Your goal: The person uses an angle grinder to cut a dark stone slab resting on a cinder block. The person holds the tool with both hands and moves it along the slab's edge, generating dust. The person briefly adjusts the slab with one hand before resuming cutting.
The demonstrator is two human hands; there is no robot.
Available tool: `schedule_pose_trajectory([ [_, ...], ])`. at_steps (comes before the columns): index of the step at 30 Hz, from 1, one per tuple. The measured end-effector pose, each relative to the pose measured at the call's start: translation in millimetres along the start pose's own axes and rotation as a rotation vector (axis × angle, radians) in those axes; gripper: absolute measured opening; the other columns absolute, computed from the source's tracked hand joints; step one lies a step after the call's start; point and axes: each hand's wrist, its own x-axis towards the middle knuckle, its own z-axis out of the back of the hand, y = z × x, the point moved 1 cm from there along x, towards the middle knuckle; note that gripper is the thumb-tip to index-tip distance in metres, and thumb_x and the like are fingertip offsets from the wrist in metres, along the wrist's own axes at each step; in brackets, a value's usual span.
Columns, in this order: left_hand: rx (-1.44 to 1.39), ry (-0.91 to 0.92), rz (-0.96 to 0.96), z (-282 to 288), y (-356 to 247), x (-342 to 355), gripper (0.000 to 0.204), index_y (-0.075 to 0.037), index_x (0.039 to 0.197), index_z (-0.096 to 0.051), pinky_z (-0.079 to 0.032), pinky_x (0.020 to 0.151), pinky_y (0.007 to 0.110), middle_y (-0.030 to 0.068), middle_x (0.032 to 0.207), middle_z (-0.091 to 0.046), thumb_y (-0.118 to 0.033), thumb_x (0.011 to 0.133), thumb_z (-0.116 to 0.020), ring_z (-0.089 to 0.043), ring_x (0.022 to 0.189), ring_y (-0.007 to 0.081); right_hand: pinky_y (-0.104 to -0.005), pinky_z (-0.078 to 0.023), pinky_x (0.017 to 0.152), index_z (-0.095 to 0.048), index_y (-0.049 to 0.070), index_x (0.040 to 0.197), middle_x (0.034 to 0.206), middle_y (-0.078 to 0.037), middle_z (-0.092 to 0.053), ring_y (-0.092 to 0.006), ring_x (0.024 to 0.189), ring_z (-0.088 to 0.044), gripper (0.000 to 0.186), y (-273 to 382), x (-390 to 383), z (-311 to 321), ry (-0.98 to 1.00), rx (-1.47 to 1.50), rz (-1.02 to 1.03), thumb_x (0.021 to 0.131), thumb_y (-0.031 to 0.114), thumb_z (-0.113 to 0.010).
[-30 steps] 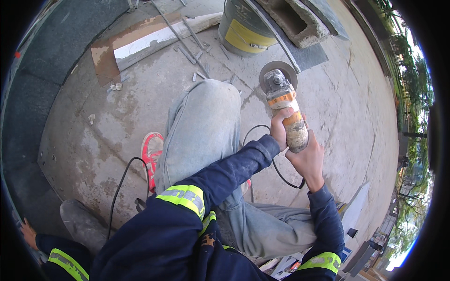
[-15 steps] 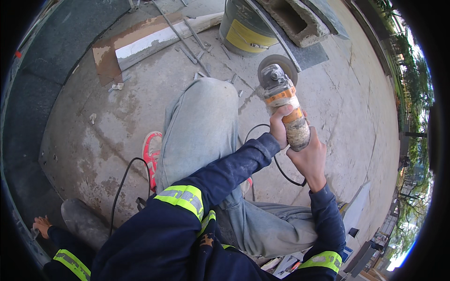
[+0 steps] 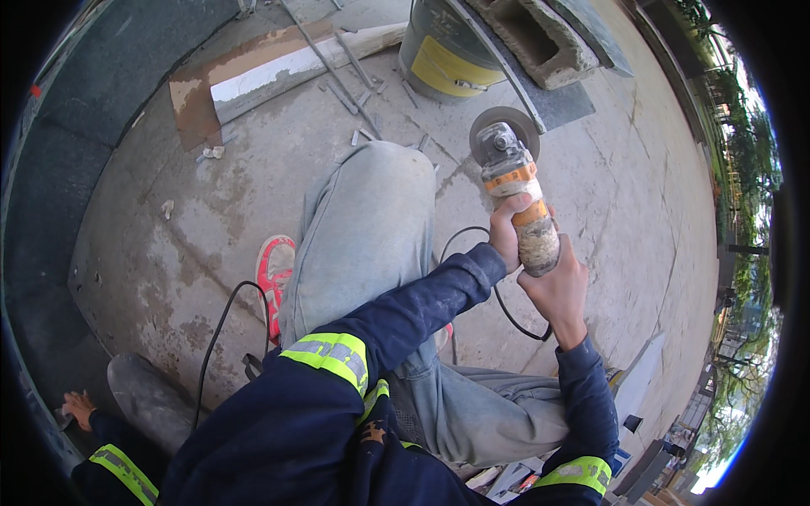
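An angle grinder (image 3: 515, 181), dusty with orange bands, is held out in front of me by both hands. My left hand (image 3: 509, 226) is wrapped round its body, just behind the orange band. Behind it, my right hand (image 3: 557, 291) grips the rear end of the handle. The round grey disc (image 3: 527, 126) points away from me, close to the lower end of a thin grey strip (image 3: 506, 72); whether they touch I cannot tell. A black cord (image 3: 504, 308) loops below the grinder.
A dark bucket (image 3: 439, 72) with a yellow band stands beyond my knee, beside a hollow concrete block (image 3: 540, 42). Cut strips (image 3: 342, 97), cardboard (image 3: 190, 105) and a whitish board (image 3: 278, 80) lie left of it. Another person's hand (image 3: 78, 411) is at far left.
The view has shifted slightly, and the grinder sits a little lower and further right in it. Both hands keep their hold on it.
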Motion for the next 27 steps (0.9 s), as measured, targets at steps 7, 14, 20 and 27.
schedule_pose_trajectory([
  [7,0.027,-0.038,0.018,-0.9,-3.9,-0.3,0.043,-0.007,0.097,-0.052,-0.055,0.068,0.039,0.0115,0.084,-0.060,-0.041,0.074,-0.063,-0.064,0.073,0.0261,-0.0412,-0.052,0.068,-0.054,0.000,0.099,0.078,-0.020,-0.065,-0.0386,0.076,-0.066,0.045,3.0,1.1,-1.4,0.014,0.009,-0.024,0.059,0.014,-0.071],
  [14,-0.003,-0.031,0.002,1.4,-0.6,-0.9,0.043,-0.007,0.098,-0.052,-0.055,0.069,0.040,0.0118,0.084,-0.060,-0.042,0.074,-0.063,-0.064,0.073,0.0271,-0.0409,-0.052,0.067,-0.055,0.000,0.098,0.078,-0.020,-0.065,-0.0384,0.075,-0.066,0.045,1.4,1.2,-0.2,0.016,0.008,-0.001,0.058,0.014,-0.071],
  [20,-0.005,0.034,-0.020,-1.5,-4.2,-3.6,0.044,-0.007,0.098,-0.052,-0.055,0.069,0.040,0.0120,0.084,-0.060,-0.042,0.074,-0.063,-0.065,0.073,0.0277,-0.0412,-0.052,0.067,-0.055,0.000,0.103,0.078,-0.020,-0.065,-0.0385,0.075,-0.066,0.050,4.2,-1.4,0.8,-0.008,-0.005,0.008,0.058,0.014,-0.071],
  [27,0.011,0.006,-0.007,-2.9,-5.1,-3.0,0.044,-0.007,0.098,-0.052,-0.055,0.068,0.040,0.0114,0.084,-0.060,-0.042,0.074,-0.063,-0.065,0.073,0.0272,-0.0414,-0.052,0.068,-0.055,0.000,0.102,0.078,-0.021,-0.065,-0.0386,0.075,-0.066,0.048,4.9,-1.8,1.3,-0.001,-0.020,-0.001,0.058,0.014,-0.071],
])
